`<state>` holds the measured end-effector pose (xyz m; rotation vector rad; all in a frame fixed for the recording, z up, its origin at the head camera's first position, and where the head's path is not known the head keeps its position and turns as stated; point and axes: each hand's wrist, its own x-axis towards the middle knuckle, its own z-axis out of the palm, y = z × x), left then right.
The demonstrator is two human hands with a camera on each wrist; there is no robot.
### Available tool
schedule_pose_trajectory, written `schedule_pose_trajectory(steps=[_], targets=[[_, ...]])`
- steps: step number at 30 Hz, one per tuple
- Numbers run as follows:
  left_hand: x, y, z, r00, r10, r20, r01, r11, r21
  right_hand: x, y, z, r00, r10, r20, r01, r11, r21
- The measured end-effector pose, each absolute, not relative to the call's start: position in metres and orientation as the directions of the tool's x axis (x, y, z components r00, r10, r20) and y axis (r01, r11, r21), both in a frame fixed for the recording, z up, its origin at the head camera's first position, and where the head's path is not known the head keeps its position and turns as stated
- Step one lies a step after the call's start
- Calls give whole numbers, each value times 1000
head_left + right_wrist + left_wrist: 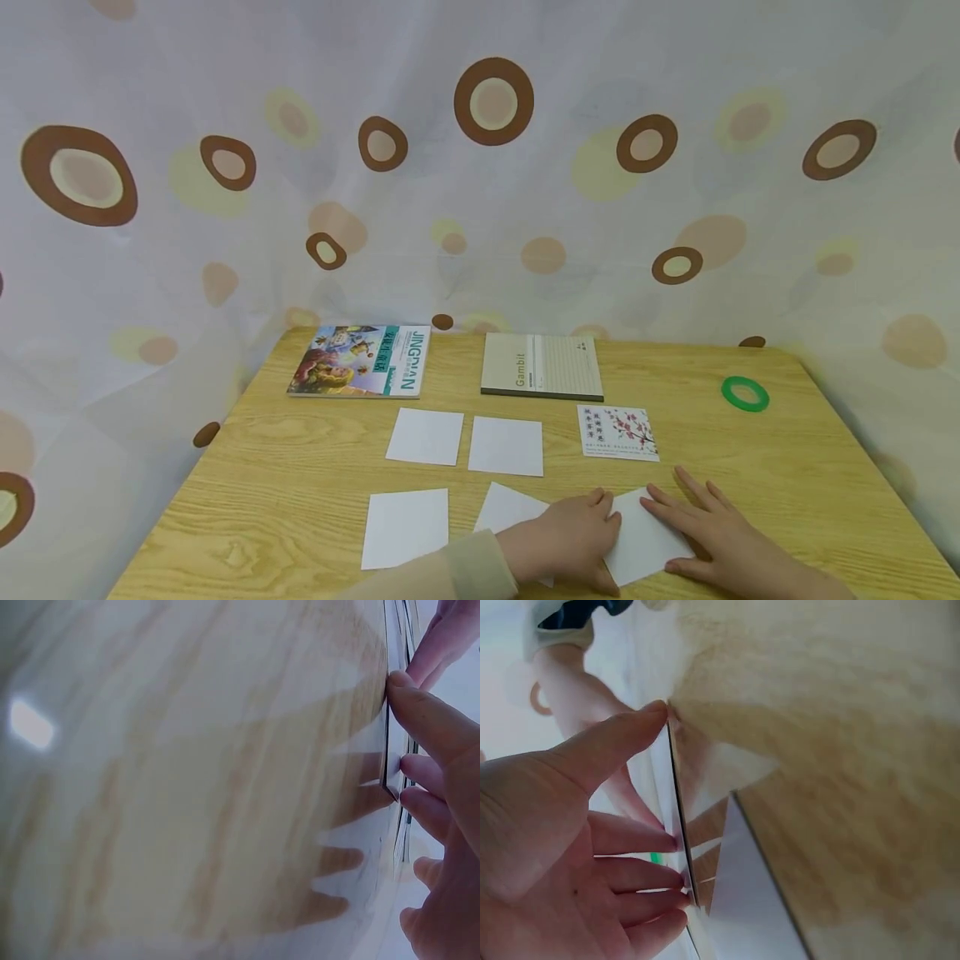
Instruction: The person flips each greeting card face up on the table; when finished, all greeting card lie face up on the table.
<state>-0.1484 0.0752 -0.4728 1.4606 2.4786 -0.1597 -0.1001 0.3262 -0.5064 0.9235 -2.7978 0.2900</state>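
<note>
A white square card (647, 537) lies turned at an angle on the wooden table between both hands. My left hand (572, 533) touches its left side; in the left wrist view the thumb and nearly straight fingers (641, 878) meet the card's edge. On the card's right side rests my right hand (720, 537), fingers spread, with the thumb (427, 716) against the edge in the right wrist view. Another white card (506, 508) lies tilted beside my left hand, partly hidden by the left forearm. A printed card (618, 433) with red blossoms lies just beyond both hands.
More white cards lie to the left: two farther back (426, 437), (506, 446) and one nearer (405, 527). At the table's back are a colourful book (360, 361) and a Gambit notebook (542, 367). A green tape roll (745, 393) lies at the right. A patterned curtain (495, 250) stands behind.
</note>
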Motion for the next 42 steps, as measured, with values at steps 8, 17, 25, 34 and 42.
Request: schedule_pose_trajectory(steps=[8, 17, 25, 34, 42], targets=[[-143, 79, -472, -498, 831, -248, 856, 517, 13, -100, 325, -503, -804, -558, 205, -588, 796, -145], [-140, 81, -478, -498, 831, -247, 838, 534, 108, -99, 326, -505, -815, -544, 199, -575, 803, -156], [-144, 78, -474, -488, 825, -284, 820, 545, 176, -100, 328, -504, -845, -516, 140, -534, 814, -228], [-152, 69, -468, -455, 834, -312, 809, 534, 248, -98, 327, -507, -893, -439, 96, -443, 827, -345], [-156, 61, -468, -441, 861, -254, 820, 501, 276, -99, 328, -508, -903, -408, 132, -425, 813, -397]])
